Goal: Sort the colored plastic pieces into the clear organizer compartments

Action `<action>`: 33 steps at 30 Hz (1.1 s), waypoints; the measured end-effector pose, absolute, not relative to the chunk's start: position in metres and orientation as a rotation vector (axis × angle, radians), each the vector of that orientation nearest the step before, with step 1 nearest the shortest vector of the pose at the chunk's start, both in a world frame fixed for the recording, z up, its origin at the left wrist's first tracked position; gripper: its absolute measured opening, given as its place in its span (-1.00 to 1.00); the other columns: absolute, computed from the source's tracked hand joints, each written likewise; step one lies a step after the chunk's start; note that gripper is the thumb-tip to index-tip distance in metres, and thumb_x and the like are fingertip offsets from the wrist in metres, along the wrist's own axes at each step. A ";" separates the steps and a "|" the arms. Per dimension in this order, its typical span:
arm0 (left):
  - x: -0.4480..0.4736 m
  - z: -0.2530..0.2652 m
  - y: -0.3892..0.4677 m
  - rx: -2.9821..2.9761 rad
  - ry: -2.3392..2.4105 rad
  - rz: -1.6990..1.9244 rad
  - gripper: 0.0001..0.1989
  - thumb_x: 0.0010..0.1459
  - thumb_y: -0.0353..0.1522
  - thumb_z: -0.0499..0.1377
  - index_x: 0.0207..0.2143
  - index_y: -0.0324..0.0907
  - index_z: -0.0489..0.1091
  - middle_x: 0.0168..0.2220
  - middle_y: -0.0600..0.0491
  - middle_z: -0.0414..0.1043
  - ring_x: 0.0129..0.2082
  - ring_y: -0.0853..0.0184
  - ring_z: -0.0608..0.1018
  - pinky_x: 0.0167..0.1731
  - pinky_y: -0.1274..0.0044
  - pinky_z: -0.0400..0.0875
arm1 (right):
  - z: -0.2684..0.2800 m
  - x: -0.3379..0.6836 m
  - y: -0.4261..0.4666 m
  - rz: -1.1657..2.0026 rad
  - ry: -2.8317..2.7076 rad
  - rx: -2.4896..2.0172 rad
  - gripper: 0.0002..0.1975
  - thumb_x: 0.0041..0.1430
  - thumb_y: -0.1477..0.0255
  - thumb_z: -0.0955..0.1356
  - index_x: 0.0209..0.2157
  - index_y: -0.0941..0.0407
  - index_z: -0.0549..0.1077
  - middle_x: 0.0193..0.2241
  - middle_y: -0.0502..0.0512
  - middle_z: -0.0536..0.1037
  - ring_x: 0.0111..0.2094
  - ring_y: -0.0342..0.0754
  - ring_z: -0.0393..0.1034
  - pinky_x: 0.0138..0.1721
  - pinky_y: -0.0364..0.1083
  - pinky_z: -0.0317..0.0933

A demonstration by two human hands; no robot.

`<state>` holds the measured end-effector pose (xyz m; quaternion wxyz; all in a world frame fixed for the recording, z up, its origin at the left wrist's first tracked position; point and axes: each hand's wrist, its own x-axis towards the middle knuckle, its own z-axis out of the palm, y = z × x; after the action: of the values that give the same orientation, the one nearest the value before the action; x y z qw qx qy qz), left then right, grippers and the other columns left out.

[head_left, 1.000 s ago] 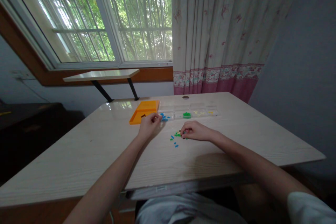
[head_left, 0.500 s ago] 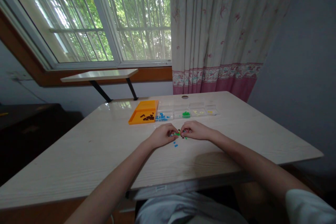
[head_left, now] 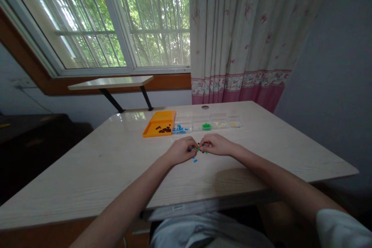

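My left hand (head_left: 182, 150) and my right hand (head_left: 216, 145) meet near the middle of the table, fingers curled in a pinch. Between their fingertips is a small cluster of green and yellow building pieces (head_left: 198, 147), which both hands hold. The fingers cover much of it, so its shape is hard to make out. A few small loose pieces in green and brown lie close under my right fingers. Just below my left fingertips, small blue pieces (head_left: 195, 161) rest on the tabletop.
Behind my hands stands an open orange box (head_left: 147, 131) with dark brown pieces. To its right, clear plastic trays (head_left: 190, 128) hold blue, green (head_left: 206, 126), pale and yellow pieces. A raised white shelf (head_left: 110, 82) on black legs stands at the table's (head_left: 122, 178) back left.
Both hands stay almost in place around the cluster. My left fingers have shifted very slightly, and the view has moved a little.
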<state>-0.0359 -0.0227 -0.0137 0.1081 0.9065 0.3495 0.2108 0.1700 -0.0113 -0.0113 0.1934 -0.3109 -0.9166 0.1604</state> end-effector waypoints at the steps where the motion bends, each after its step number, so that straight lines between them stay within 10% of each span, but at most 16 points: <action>1: -0.036 -0.013 -0.023 2.683 1.024 0.611 -0.83 0.03 -0.39 0.07 -0.33 -0.18 0.42 -0.35 0.04 0.39 -0.37 0.40 0.42 -0.36 0.61 0.27 | -0.011 0.170 -0.012 0.432 -2.569 -0.880 -0.80 0.10 0.34 0.28 -0.35 0.14 0.48 -0.46 0.04 0.45 -0.45 -0.18 0.28 -0.40 -0.21 0.09; 33: -0.034 -0.011 -0.019 2.441 1.103 0.960 -0.86 0.01 -0.35 0.13 -0.45 -0.23 0.44 -0.53 0.08 0.37 -0.58 0.49 0.29 -0.55 0.64 0.15 | -0.012 0.164 -0.013 0.175 -2.285 -0.862 -0.80 0.05 0.31 0.33 -0.34 0.13 0.47 -0.56 -0.01 0.38 -0.51 -0.20 0.24 -0.45 -0.23 0.06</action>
<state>-0.0336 -0.0195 -0.0111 0.1477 0.8485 0.3833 0.3337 0.1640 -0.0135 -0.0125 0.3398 -0.3312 -0.8777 0.0672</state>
